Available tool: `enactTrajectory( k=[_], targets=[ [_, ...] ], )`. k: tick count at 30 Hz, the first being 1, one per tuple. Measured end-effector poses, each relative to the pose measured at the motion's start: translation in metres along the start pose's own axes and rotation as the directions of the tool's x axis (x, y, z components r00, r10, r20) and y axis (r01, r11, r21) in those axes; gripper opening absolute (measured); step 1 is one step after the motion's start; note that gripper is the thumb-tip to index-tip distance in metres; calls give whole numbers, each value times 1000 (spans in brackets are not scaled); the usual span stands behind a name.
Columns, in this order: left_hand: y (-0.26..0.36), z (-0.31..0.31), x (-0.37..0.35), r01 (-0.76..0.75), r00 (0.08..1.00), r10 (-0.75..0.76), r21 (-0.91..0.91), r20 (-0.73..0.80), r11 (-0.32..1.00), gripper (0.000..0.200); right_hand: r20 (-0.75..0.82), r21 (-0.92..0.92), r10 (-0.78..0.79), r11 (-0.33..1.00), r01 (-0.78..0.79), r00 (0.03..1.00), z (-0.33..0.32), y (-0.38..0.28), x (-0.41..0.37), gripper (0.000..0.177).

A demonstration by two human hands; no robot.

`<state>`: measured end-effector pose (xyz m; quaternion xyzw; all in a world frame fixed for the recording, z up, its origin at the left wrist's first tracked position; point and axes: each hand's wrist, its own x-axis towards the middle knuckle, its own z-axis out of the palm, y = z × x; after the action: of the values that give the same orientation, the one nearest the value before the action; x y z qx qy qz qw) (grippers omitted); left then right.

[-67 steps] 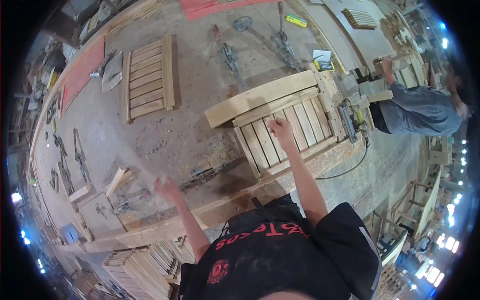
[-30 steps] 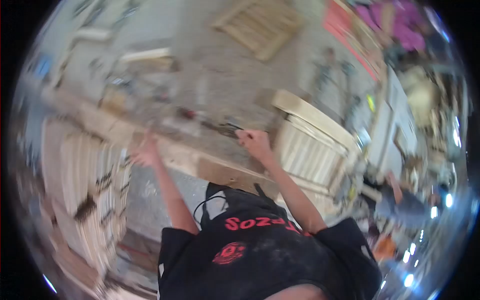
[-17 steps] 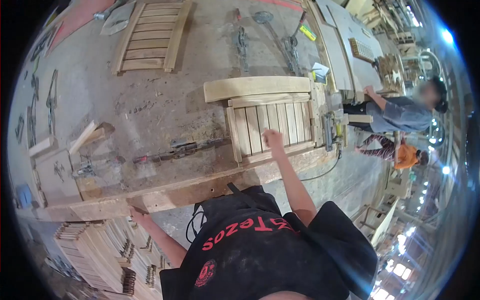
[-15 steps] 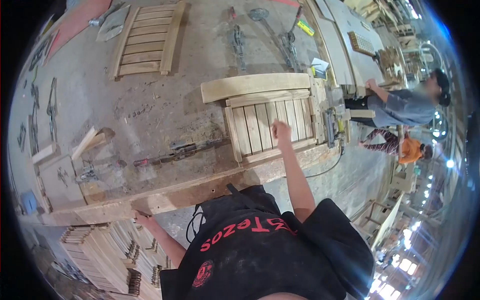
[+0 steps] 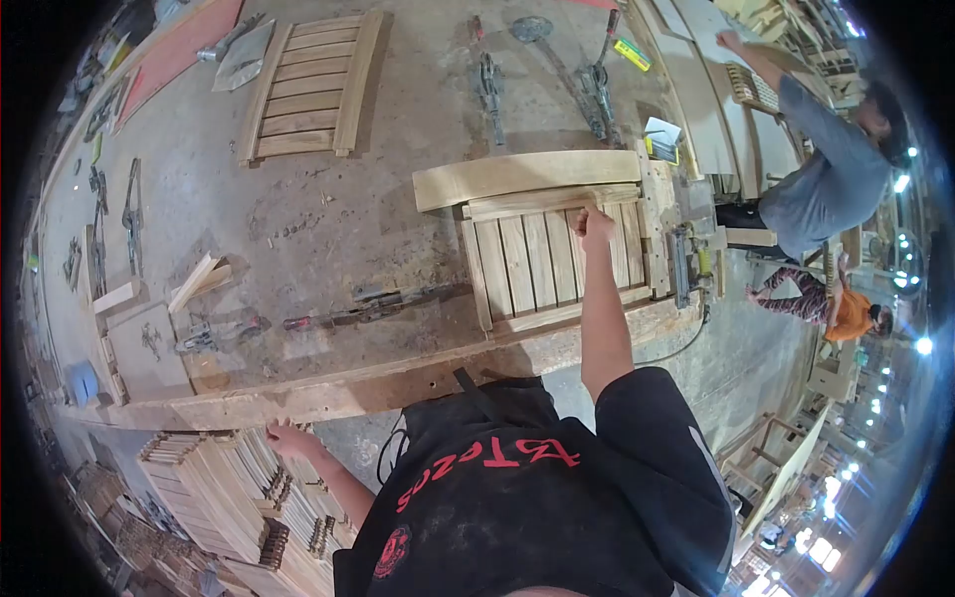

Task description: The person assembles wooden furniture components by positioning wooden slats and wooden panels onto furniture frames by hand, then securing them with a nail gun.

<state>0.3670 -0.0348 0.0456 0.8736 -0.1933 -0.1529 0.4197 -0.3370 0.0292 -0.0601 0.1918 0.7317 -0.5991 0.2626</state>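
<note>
A slatted wooden panel [image 5: 542, 261] with a curved top rail [image 5: 517, 175] lies on the big workbench [image 5: 328, 229]. My right hand [image 5: 594, 225] reaches over the panel and rests near its upper cross rail, fingers curled; what it grips, if anything, I cannot tell. Below the bench's front edge, my left hand [image 5: 288, 439] hovers over a stack of wooden slats [image 5: 239, 493], touching the top pieces with fingers spread.
A second slatted panel [image 5: 308, 85] lies at the far side of the bench. Clamps [image 5: 368, 303] and metal tools [image 5: 587, 85] lie scattered around. A nail gun [image 5: 686, 264] sits right of the panel. A person in a grey shirt [image 5: 826, 169] works at the right.
My right hand has moved up the panel toward its top rail. My left hand has dropped from the bench edge to the slat stack. The person at the right raised an arm.
</note>
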Motion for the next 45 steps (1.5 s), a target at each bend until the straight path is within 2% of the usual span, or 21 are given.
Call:
enactTrajectory(
  k=[2, 4, 7, 11, 12, 15, 18, 22, 26, 29, 30, 33, 34, 36, 38, 40, 43, 45],
  targets=[
    [-2, 9, 3, 52, 998, -49, -117, 30, 992, 36, 5, -14, 21, 1000, -21, 1000, -5, -2, -3, 19],
    [-7, 15, 9, 95, 994, -80, -215, 76, 972, 32, 35, -107, -49, 993, 52, 998, -4, 1, -3, 19],
    [-12, 20, -2, 41, 989, -9, -217, 146, 975, 31, 23, -154, -81, 984, 84, 996, 2, 7, 9, 19],
    [-4, 27, -28, 65, 980, -31, -173, 197, 983, 29, 16, -164, -92, 982, 93, 996, 5, -2, -7, 17],
    [-5, 30, -34, 66, 976, -26, -178, 218, 982, 28, 12, -226, -162, 961, 160, 987, 5, 0, -9, 14],
    [-1, 42, -50, 87, 959, -28, -199, 282, 976, 26, 85, -297, -178, 935, 195, 980, 3, -1, -11, 14],
    [16, 56, -78, 94, 930, -11, -209, 367, 973, 26, 79, -356, -171, 915, 188, 982, 5, 2, -10, 16],
    [34, 71, -116, 35, 873, 96, -258, 478, 966, 28, 118, -442, -200, 867, 232, 973, 6, 13, 2, 17],
    [43, 77, -151, 30, 858, 120, -281, 500, 959, 28, 152, -526, -194, 814, 246, 969, 5, 17, 10, 17],
    [45, 77, -163, 6, 868, 110, -232, 485, 973, 29, 337, -624, -129, 711, 324, 933, -1, -12, -16, 19],
    [42, 77, -161, 2, 871, 99, -205, 481, 979, 29, 440, -603, -124, 693, 395, 890, -7, -17, -22, 14],
    [33, 82, -157, 18, 895, 68, -187, 441, 982, 28, 595, -322, -176, 842, 433, 784, -25, -10, -13, 10],
    [32, 84, -153, 21, 902, 62, -188, 427, 982, 27, 584, -223, -215, 885, 409, 783, -36, -5, -13, 7],
    [31, 92, -144, 2, 924, 71, -190, 376, 982, 29, 491, -113, -358, 877, 466, 794, -62, 8, -15, 9],
    [13, 106, -118, -26, 933, 85, -170, 351, 985, 31, 471, -6, -208, 971, 239, 857, -103, -6, -44, 13],
    [-17, 119, -72, -57, 933, 97, -123, 348, 991, 32, 448, 154, -216, 974, 163, 867, -140, 5, -57, 20],
    [-2, 124, -57, -11, 925, -34, 118, 379, 993, 35, 378, 106, -113, 991, 79, 919, -179, 15, -79, 23],
    [-3, 139, -39, 144, 898, -131, 2, 421, 990, 37, 321, -36, -56, 997, 71, 945, -190, 22, -91, 26]
  ],
)
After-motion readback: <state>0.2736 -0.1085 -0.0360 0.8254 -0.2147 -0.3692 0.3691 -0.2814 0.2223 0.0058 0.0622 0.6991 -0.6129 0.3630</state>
